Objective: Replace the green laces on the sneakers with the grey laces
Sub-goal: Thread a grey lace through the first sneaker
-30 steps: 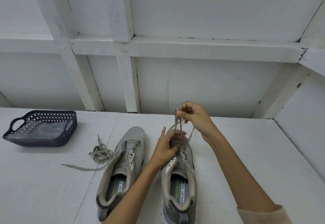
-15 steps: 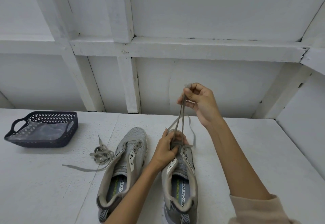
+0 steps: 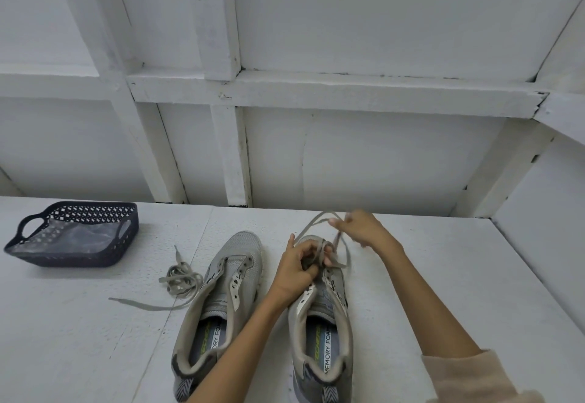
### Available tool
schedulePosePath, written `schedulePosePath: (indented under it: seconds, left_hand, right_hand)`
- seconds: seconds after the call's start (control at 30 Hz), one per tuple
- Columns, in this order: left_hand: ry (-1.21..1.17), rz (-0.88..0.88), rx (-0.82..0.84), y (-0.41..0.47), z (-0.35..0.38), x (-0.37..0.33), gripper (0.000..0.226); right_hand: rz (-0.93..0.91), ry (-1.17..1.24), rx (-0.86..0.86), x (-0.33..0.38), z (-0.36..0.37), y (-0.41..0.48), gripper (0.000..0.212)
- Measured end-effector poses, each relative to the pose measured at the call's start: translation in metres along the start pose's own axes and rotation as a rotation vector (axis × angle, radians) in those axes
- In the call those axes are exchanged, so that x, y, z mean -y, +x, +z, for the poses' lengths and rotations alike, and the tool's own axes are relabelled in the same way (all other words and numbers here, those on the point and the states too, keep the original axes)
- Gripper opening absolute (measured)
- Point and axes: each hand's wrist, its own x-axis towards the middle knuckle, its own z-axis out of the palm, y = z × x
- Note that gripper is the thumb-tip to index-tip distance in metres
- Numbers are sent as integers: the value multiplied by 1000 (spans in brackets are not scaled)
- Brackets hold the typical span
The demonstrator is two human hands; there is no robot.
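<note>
The white desk (image 3: 449,279) carries all items and stands against a white panelled wall. A dark blue perforated basket (image 3: 79,258) with handle cut-outs sits at the far left of the desk, well apart from the shoes, with a clear plastic sheet or bag lying inside it. Two grey sneakers stand side by side near the front edge, toes pointing away from the person. The left sneaker (image 3: 235,252) has bare eyelets and no lace. The right sneaker (image 3: 338,288) is held at its lowest eyelets by the left hand (image 3: 296,271), whose fingers are curled over the tongue and grip the lace there. The right hand (image 3: 364,228), blurred by motion, is just beyond the toe, and its fingers pinch the free strands of the grey lace (image 3: 311,223), which loop back down to the eyelets. A second grey lace (image 3: 182,277) lies in a loose bundle on the desk just left of the left sneaker, one end trailing toward the person's left.
</note>
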Motion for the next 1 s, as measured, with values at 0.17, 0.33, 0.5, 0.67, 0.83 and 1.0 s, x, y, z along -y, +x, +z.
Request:
schedulePosePath:
  seconds: [0.17,0.33,0.5,0.67,0.83,1.0]
  left_hand:
    - [-5,-4,-22,0,1,2,46]
    - [22,-16,-28,-3,0,-2,53]
    - [-63,20,-32,-4,-3,-1,59]
    - [-9,36,-62,-4,-2,3,55]
    - [-23,43,-13,-5,0,6,43]
    - [-2,91,-1,-3,0,9,39]
  right_hand:
    - [103,18,146,-12,14,-12,28]
    - [46,69,86,-8,29,-6,15]
    - [-64,311,-37,-1,35,-2,34]
    - [-94,356,-58,2,41,0,19]
    - [-125,558,-42,6,48,-1,22]
    - [-149,560,-30,8,53,2,31]
